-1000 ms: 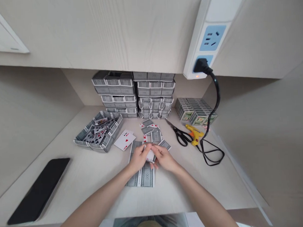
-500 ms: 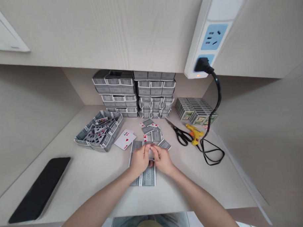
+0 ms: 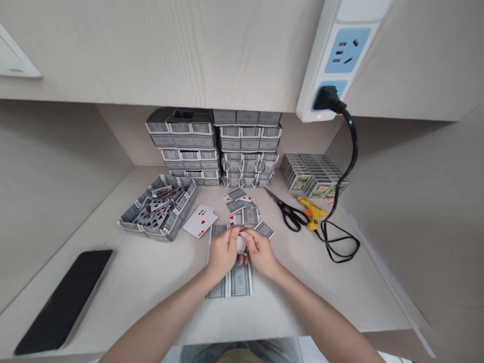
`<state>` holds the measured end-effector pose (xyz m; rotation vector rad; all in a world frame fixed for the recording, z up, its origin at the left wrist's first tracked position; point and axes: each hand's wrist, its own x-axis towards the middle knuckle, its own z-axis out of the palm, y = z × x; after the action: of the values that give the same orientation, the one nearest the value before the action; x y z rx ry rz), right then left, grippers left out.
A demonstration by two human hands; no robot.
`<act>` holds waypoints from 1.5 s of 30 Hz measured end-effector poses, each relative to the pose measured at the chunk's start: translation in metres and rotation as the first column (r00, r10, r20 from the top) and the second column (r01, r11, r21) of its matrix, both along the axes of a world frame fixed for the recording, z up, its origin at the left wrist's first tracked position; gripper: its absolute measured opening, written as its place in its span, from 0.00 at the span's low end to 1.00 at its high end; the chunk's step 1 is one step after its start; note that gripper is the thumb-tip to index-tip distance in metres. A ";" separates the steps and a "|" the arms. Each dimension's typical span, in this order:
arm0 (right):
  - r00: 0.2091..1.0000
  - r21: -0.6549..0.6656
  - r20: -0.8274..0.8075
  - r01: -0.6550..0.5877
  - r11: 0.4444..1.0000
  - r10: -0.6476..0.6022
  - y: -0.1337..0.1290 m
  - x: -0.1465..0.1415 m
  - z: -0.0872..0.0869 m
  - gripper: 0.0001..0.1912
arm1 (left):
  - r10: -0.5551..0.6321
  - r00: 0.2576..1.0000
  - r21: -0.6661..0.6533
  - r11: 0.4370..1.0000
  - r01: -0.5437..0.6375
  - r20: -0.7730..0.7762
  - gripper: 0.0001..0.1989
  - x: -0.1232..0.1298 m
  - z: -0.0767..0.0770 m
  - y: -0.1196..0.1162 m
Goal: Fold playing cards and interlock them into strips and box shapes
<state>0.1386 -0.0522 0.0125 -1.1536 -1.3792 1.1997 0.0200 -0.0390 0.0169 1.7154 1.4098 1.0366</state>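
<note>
Desk [image 3: 247, 319]: front edge apart from card panel [image 3: 240, 282] | left hand [image 3: 224, 251], right hand [image 3: 262, 250] pinching pale card [image 3: 241, 245]

Two hands [image 3: 224, 251] [image 3: 262, 250], one glue gun [image 3: 313, 213], one pair of scissors [image 3: 293, 217], one power strip [image 3: 346, 52], one plug [image 3: 328, 99] (overlapping cards [image 3: 250, 216] uncountable)

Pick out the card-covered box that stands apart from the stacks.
The open box at left with loose cards inside; the other boxes are piled in two stacks at the back.
</note>
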 end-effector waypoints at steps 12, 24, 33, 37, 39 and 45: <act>0.990 -0.034 -0.032 0.135 0.990 -0.136 0.015 0.009 -0.006 0.14 | -0.120 0.952 -0.052 0.989 0.140 0.281 0.23 -0.005 -0.007 0.019; 0.980 -0.133 -0.186 -0.100 0.986 0.074 0.017 0.014 -0.007 0.18 | -0.073 0.997 0.068 0.995 0.075 -0.040 0.17 -0.016 -0.004 0.025; 0.794 -0.158 -0.588 -0.300 0.941 0.154 0.010 0.014 0.006 0.13 | -0.104 0.994 0.196 0.975 0.100 0.012 0.11 -0.016 0.005 0.024; 0.751 -0.202 -0.653 -0.297 0.933 0.097 0.008 0.012 0.008 0.10 | -0.183 0.983 0.312 0.932 0.183 -0.029 0.11 -0.015 0.010 0.021; 0.767 -0.237 -0.639 -0.273 0.932 0.062 0.008 0.011 0.009 0.12 | -0.204 0.976 0.345 0.913 0.218 -0.078 0.11 -0.015 0.011 0.020; 0.799 -0.238 -0.596 -0.276 0.931 0.084 0.011 0.007 0.011 0.16 | -0.009 0.989 0.379 0.923 0.066 -0.151 0.09 -0.024 0.009 0.024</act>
<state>0.1458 -0.0414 0.0237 -0.7599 -0.8549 1.7861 -0.0037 -0.0146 0.0257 2.1295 1.3177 1.2502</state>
